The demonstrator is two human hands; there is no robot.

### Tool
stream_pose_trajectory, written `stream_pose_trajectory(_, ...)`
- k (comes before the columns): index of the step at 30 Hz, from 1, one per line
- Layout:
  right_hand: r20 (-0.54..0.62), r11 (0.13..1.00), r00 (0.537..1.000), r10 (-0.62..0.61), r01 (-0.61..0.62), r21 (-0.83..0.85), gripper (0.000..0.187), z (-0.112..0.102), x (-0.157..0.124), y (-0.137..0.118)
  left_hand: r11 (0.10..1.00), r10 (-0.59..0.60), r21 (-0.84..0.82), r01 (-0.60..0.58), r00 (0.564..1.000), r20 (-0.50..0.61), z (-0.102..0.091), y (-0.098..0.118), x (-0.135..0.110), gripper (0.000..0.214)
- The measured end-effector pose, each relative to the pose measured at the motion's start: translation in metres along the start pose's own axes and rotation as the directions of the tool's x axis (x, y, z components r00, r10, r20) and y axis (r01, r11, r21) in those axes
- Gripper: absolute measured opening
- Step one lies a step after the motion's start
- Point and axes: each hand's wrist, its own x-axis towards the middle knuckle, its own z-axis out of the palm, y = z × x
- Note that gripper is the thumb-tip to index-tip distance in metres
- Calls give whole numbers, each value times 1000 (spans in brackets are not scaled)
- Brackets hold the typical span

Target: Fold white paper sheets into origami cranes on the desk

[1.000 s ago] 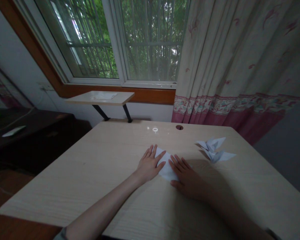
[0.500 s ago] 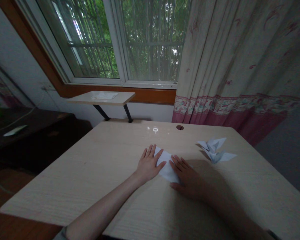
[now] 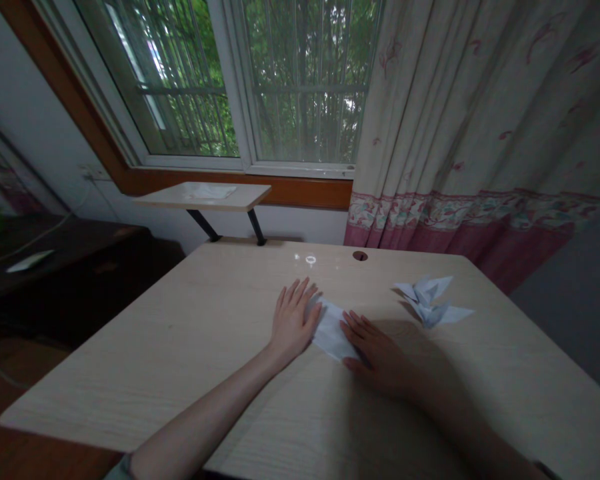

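A folded white sheet of paper (image 3: pixel 331 328) lies flat near the middle of the pale wooden desk (image 3: pixel 190 360). My left hand (image 3: pixel 293 320) rests flat on the paper's left edge, fingers stretched out and pointing away from me. My right hand (image 3: pixel 377 350) lies flat on its right side, fingers spread and pointing to the upper left. Both hands press the sheet onto the desk and neither grips it.
Two folded white paper cranes (image 3: pixel 430 300) sit on the desk to the right of my hands. A round cable hole (image 3: pixel 360 256) is near the desk's far edge. Behind stand a small shelf (image 3: pixel 205 195), a barred window and a flowered curtain (image 3: pixel 480 133). A dark cabinet (image 3: pixel 55 267) stands at left.
My left hand has slid up and slightly left along the paper's left edge. My right hand has barely moved. The paper stays flat on the desk.
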Motion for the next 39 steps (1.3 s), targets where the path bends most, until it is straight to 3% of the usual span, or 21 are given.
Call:
stream_pose_trajectory(8, -169, 999, 985, 37, -33, 28, 54, -3, 2, -8, 995, 20, -89, -39, 978, -210, -8, 2, 0, 32)
stream_pose_trajectory(16, -318, 972, 927, 198, -142, 190, 41, -2, 0, -9, 983, -21, -176, -43, 938, -347, -9, 4, -1, 31)
stream_pose_trajectory(21, -373, 961, 895, 246, -173, 217, 37, 0, -2, -9, 976, -35, -212, -44, 935, -352, -6, 3, -2, 44)
stream_pose_trajectory(27, -422, 956, 862, 281, -212, 203, 38, -1, -3, -9, 976, -48, -213, -38, 920, -388, -10, 7, -2, 33)
stream_pose_trajectory(31, -456, 943, 829, 324, -241, 232, 37, -2, -3, -10, 984, -48, -179, -26, 918, -395, -9, 9, -2, 42)
stream_pose_trajectory(39, -563, 918, 726, 394, -287, 273, 32, -9, -2, -12, 999, -24, -28, 18, 973, -231, 3, 3, -1, 69)
